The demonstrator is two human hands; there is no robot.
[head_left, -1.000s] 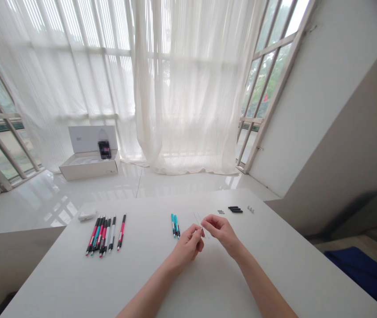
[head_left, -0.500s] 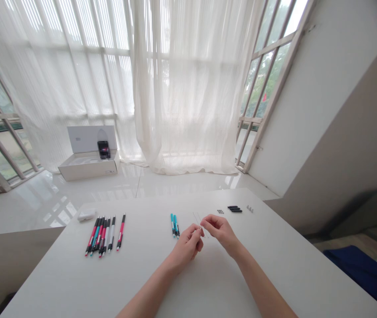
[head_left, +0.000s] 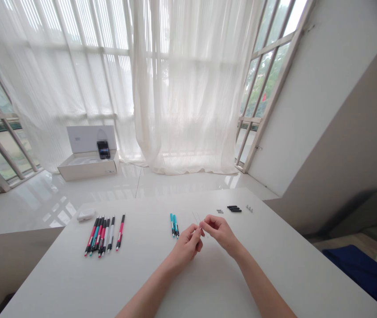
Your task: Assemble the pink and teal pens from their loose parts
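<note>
My left hand point(head_left: 191, 242) and my right hand point(head_left: 219, 230) meet over the table, fingertips pinched together. What they pinch is too small and too covered by the fingers to make out. Thin, pale rods point(head_left: 195, 217), like pen refills, show just beyond and beneath the fingertips. Left of my left hand lie two teal pen barrels point(head_left: 174, 225). Beyond my right hand is a small cluster of metallic pieces point(head_left: 220, 211), perhaps springs. Several black pen grips point(head_left: 234, 209) lie to its right, followed by small grey cone-shaped tips point(head_left: 249, 208).
A group of pink, teal, white and black pens point(head_left: 100, 234) lies on the left of the white table point(head_left: 135, 282), with one pink pen point(head_left: 120, 232) apart. Behind them is a white case point(head_left: 85, 215). An open white box point(head_left: 89, 168) stands on the ledge by the curtain.
My fingertips have drawn slightly closer together, covering the small gap between them. The pens and small parts stay where they were.
</note>
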